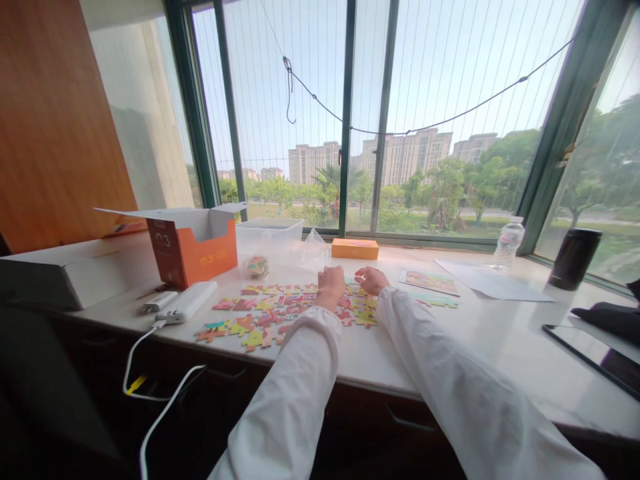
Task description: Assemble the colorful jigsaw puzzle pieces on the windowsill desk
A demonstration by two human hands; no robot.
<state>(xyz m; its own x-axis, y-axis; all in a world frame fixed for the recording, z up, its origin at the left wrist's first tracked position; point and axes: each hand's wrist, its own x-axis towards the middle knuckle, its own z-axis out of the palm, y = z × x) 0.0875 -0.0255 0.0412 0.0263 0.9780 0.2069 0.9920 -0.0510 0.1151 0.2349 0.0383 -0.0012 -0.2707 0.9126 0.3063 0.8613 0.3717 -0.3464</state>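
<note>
The puzzle pieces (276,298) lie flat on the worktop (480,340), mostly left of and below the hands, with some running under and between them. The left hand (331,283) rests over the upper right of the spread, fingers curled down and away from view; the right hand (373,279) is just beside it, palm down, thumb and fingers pointing in toward the left one. The two hands are near each other but apart. Whether either pinches a piece cannot be told, since the fingertips are small and partly hidden.

The pieces look like thin printed card: very light, fairly stiff, probably smooth enough to slide easily over the glossy worktop. A single piece is best taken between thumb and forefinger at its opposite edges, or tipped up first from one side, because lying flat it offers little to grip. The narrow tabs seem the weakest part and could bend or fray if squeezed or levered. Where several pieces look joined, left of the left hand, the patch would likely sag or come apart if lifted by one corner; sliding it with flat fingers would be gentler.

Right of the right hand lie a pale green strip of pieces (438,300) and a printed picture sheet (429,281).
</note>
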